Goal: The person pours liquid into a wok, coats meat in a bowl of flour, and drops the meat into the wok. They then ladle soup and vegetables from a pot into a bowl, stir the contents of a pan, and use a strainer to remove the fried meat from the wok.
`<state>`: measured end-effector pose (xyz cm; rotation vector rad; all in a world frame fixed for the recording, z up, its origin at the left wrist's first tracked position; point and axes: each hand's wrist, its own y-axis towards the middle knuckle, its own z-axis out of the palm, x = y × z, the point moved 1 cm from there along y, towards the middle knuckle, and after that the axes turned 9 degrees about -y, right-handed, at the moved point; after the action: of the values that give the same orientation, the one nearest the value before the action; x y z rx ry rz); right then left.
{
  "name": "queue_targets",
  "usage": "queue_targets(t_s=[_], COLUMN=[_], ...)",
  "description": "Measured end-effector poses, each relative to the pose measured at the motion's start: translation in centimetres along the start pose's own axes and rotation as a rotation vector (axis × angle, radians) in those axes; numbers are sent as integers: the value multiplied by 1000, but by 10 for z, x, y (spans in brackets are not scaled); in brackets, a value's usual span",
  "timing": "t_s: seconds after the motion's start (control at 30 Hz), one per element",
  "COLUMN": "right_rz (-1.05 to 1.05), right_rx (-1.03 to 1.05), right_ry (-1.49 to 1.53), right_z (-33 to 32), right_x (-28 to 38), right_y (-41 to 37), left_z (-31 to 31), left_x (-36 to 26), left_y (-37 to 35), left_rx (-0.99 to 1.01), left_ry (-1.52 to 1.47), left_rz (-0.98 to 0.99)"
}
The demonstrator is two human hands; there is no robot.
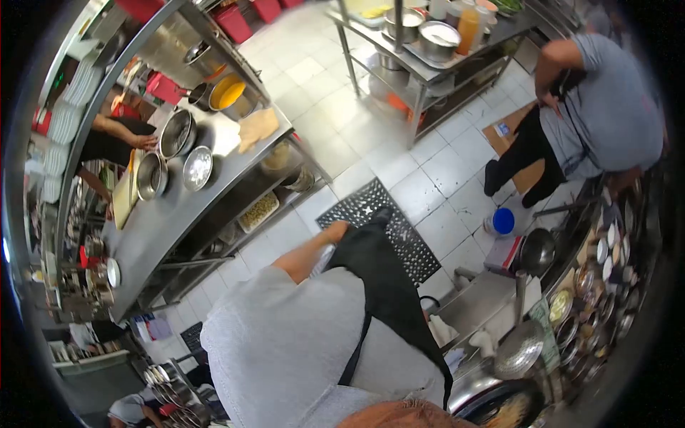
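My left arm hangs down beside my body, with my left hand (337,230) at the edge of my black apron (378,274). Its fingers are turned away from the camera, so I cannot tell if they hold anything. A pale, shiny piece of material (322,262) shows between the forearm and the apron. My right hand is out of view. On my right side, a large perforated ladle (519,349) lies over the stove area, beside a dark wok (503,405) with food in it. A pale crumpled cloth (442,330) is near the apron's right edge.
A black rubber mat (410,242) lies under my feet. Left stands a steel counter (153,242) with metal bowls (198,167); a person's hands (145,141) are across it. Another person (606,107) bends at upper right, near a blue-lidded tub (502,221). Ingredient containers (561,305) line the right side.
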<state>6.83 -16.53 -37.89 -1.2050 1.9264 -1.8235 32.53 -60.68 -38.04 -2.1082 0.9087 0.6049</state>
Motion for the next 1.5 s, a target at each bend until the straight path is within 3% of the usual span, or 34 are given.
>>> queue_targets(t_s=[0.07,0.2,0.23,0.27,0.33,0.47,0.53,0.57,0.63,0.67,0.73,0.8,0.87,0.93,1.0,1.1,1.2,1.23,1.33,1.37,1.5], right_rz=[-30,-59,-58,-55,-49,-27,-35,-47,-94,-127,-157,-250,-311,-349,-330,-232,-86,-24,94,111,6], right_rx=[11,56,69,85,115,165,193,206,219,220,242,198,215,235,227,196,134,75,-27,-29,73], right_ry=[-46,-189,-239,-302,-419,-644,-749,-790,-827,-817,-686,-596,-566,-541,-525,-509,-496,-475,-493,-532,-764], right_z=[10,33,39,44,52,72,88,97,116,126,138,170,184,199,200,183,136,122,85,80,63], right_x=[34,93,106,120,146,191,219,234,270,289,321,366,393,404,397,366,316,298,256,246,230], right_y=[3,17,20,19,24,32,37,40,49,55,92,65,60,52,53,56,61,58,57,59,75], left_z=[42,-5,-12,36,-16,-108,-150,-163,-204,-244,-307,-320,-342,-367,-391,-394,-393,-382,-368,-367,-337], left_x=[71,1,1,80,32,-9,-20,-5,4,-8,-2,66,116,124,119,138,134,144,109,93,45], left_y=[39,14,10,34,11,-13,-21,-19,-33,-56,-93,-112,-137,-156,-164,-171,-158,-155,-113,-100,-47], left_rx=[-113,-73,-24,-136,-111,-537,-952,-1056,-1258,-1350,-1368,-1375,-1279,-1258,-1444,-1559,-1940,-1687,-1482,-1411,-1264], left_ry=[33,14,-36,-107,-74,-284,-316,-567,-1095,-1366,-1607,-2350,-2638,-2853,-2844,-2765,-2515,-2615,-2710,-2754,-2733], left_rz=[-96,-197,-201,-155,-218,-340,-337,-389,-321,-183,-90,423,519,525,455,609,447,483,457,369,217])
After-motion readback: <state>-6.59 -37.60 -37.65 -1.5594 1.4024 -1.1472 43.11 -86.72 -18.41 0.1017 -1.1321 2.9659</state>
